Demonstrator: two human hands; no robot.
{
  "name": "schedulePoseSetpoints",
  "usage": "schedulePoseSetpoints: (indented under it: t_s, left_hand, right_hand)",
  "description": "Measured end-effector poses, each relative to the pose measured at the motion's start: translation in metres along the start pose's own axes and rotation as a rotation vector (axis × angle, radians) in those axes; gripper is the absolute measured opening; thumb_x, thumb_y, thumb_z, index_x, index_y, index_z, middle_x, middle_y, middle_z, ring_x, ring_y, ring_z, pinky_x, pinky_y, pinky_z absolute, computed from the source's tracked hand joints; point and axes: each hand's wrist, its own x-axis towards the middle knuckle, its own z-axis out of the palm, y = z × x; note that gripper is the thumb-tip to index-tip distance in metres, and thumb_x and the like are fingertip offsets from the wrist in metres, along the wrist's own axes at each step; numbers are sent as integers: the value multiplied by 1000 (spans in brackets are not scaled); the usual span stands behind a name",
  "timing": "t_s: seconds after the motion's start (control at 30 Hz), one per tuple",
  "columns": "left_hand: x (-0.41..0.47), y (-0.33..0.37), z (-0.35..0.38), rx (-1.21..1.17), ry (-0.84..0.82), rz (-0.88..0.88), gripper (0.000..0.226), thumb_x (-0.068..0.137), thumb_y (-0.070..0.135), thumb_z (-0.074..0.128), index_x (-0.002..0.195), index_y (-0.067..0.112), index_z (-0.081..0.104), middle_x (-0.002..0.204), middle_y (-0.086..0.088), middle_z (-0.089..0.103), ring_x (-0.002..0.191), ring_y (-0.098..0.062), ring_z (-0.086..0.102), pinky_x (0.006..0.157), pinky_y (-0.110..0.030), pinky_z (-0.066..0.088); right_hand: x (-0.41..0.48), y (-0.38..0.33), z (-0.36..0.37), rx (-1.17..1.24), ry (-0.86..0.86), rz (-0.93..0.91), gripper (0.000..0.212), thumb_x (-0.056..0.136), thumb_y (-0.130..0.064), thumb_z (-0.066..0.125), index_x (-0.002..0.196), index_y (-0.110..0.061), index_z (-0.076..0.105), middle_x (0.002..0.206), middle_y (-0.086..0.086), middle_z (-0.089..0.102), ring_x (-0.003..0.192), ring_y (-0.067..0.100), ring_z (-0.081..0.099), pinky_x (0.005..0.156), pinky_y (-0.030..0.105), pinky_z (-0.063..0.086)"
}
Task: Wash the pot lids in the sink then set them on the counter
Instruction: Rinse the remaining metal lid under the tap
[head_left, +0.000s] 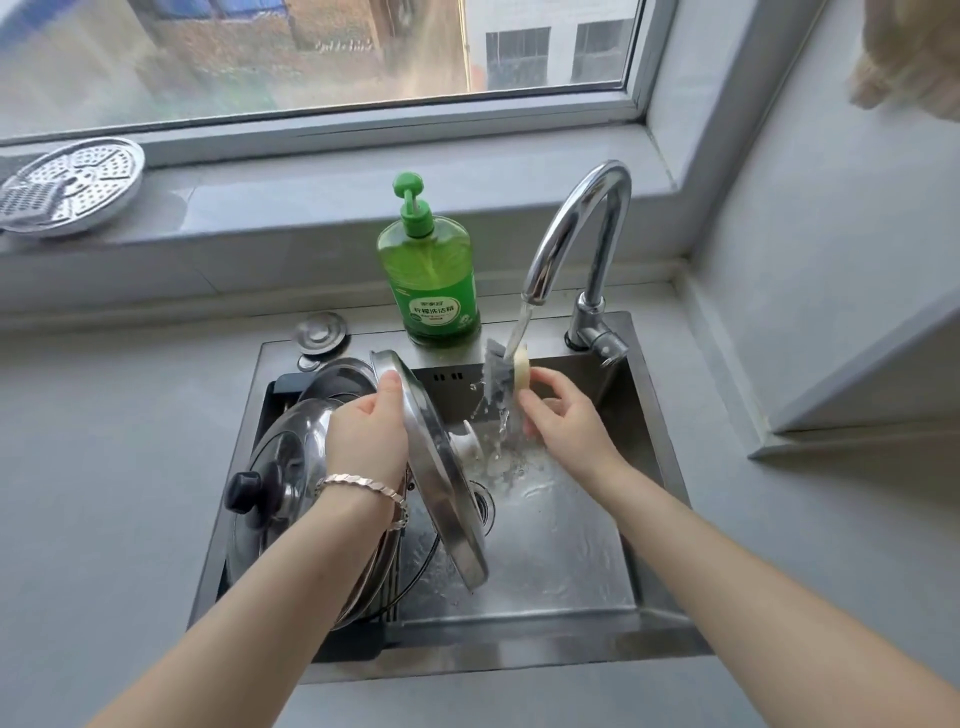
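My left hand (366, 431) grips a steel pot lid (436, 467) by its upper rim and holds it on edge over the sink (545, 629); its white knob faces right. My right hand (561, 410) pinches a yellow and grey sponge (506, 376) under the running water from the faucet (576, 234). Two more steel lids lean in the sink's left side: a large one with a black knob (275, 467) and another behind it (337, 376).
A green dish soap bottle (428, 275) stands behind the sink. A round perforated steamer plate (67, 184) lies on the window sill at left. A small metal drain stopper (320, 332) sits by the sink's back left corner. Grey counter (104, 467) surrounds the sink.
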Motion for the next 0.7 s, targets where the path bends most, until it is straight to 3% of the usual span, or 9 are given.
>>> schedulePoseSetpoints:
  t_s: [0.1,0.23,0.27,0.3,0.37,0.4,0.53,0.6,0.7]
  left_hand:
    - [0,1,2,8,-31,-1,51,94,36,47,53,18,23,51,-1,21,45,-14,19,41,-23,15]
    - [-2,5,9,76,-62,40,52,94,36,47,52,18,24,48,3,19,40,-11,17,36,-19,15]
    - [-2,6,11,77,-70,40,52,94,36,47,51,18,24,46,4,18,40,-10,16,40,-22,15]
    - [-3,7,14,70,-73,38,53,94,36,48,50,18,23,44,5,18,40,-11,16,42,-24,14]
    - [-3,9,19,53,-82,25,53,93,35,49,50,19,23,42,7,17,42,-13,17,46,-26,13]
    - [-2,9,21,45,-95,18,53,93,35,49,50,19,23,42,6,19,44,-14,19,48,-26,14]
    - [-2,11,31,67,-129,11,52,94,34,47,51,18,22,49,0,19,47,-16,20,49,-27,15]
    - [-1,10,34,91,-139,7,52,94,35,47,52,17,23,48,0,20,44,-15,20,46,-25,15]
    - [1,9,40,114,-137,-6,52,94,35,47,51,17,23,47,1,20,44,-16,21,47,-25,16]
  right_hand:
    - [-5,11,-18,-592,136,-177,34,94,-32,53,128,-35,55,94,-4,66,87,16,61,69,32,46]
    - [-18,47,-43,-940,387,-457,35,85,-16,61,118,-26,65,70,2,59,60,23,58,42,19,30]
    - [-21,58,-49,-998,313,-364,34,89,-19,55,121,-28,63,75,4,61,64,25,60,45,21,34]
    - [-23,70,-55,-1019,197,-175,33,95,-24,46,125,-30,58,88,7,64,76,28,62,55,28,42]
    - [-28,95,-70,-944,-5,244,35,100,-36,32,126,-29,53,111,14,64,100,34,59,75,36,43]
    - [-28,104,-77,-830,72,333,38,100,-37,29,123,-22,54,112,18,63,102,35,57,78,36,41]
    - [-12,118,-114,-615,571,375,30,100,-17,34,105,2,56,108,27,60,98,41,56,78,40,40]
    - [-1,120,-132,-588,645,403,30,99,-13,36,112,5,56,118,30,52,104,42,52,85,40,40]
    - [9,126,-147,-612,603,481,29,97,-12,41,109,7,59,118,31,51,106,43,51,87,39,40]
